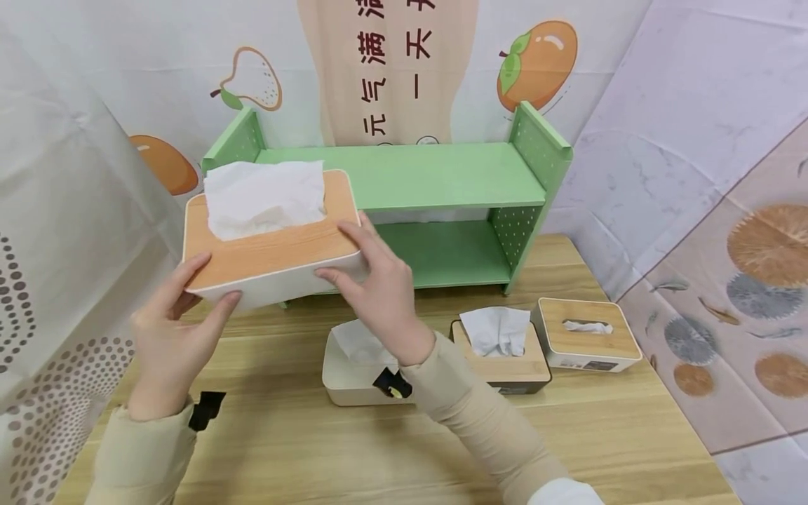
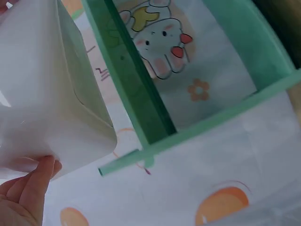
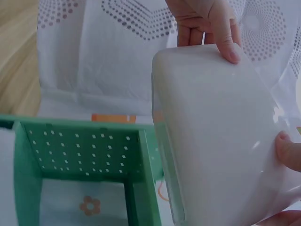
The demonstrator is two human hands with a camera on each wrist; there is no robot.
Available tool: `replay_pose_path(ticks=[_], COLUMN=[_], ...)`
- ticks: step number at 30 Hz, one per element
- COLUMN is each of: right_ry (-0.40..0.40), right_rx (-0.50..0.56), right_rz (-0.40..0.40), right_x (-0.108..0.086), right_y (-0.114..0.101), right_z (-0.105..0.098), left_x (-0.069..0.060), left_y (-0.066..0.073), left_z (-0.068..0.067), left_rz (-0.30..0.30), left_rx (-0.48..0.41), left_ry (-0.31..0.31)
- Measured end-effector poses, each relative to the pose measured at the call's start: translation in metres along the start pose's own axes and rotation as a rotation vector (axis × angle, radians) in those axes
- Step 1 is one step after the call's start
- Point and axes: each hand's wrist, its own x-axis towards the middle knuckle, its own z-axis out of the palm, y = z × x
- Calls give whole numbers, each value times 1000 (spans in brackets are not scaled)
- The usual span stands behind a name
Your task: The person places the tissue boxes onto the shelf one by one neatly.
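Both hands hold up a large white tissue box (image 1: 278,249) with a wood-look lid and a white tissue standing out of it. It is raised above the table, in front of the left part of the green two-tier shelf (image 1: 404,172). My left hand (image 1: 173,333) grips its near left corner, thumb on the front wall. At the right end, my right hand (image 1: 385,294) grips it with fingers on the lid and thumb on the front. In the right wrist view the white box underside (image 3: 211,127) faces the camera.
Below my right arm stands a cream tissue box (image 1: 353,393), partly hidden by it. To its right are a dark-based box with a wooden lid (image 1: 524,368) and a smaller white box with a wooden lid (image 1: 593,351). All rest on a wooden table (image 1: 303,456); printed cloths hang around.
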Motion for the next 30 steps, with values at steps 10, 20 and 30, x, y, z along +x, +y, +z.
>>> replay_pose_path(ticks=[10,20,30], right_ry=[65,62,25], right_rx=[10,-20,-62], right_rz=[24,37,25], right_x=[23,40,55], right_y=[16,32,47], right_z=[-18,-18,-14], left_x=[36,55,69], left_y=[6,-3,-12], left_z=[29,49,61], left_rz=[81,40,14], left_rx=[19,8,33], left_ry=[-71,-131,-174])
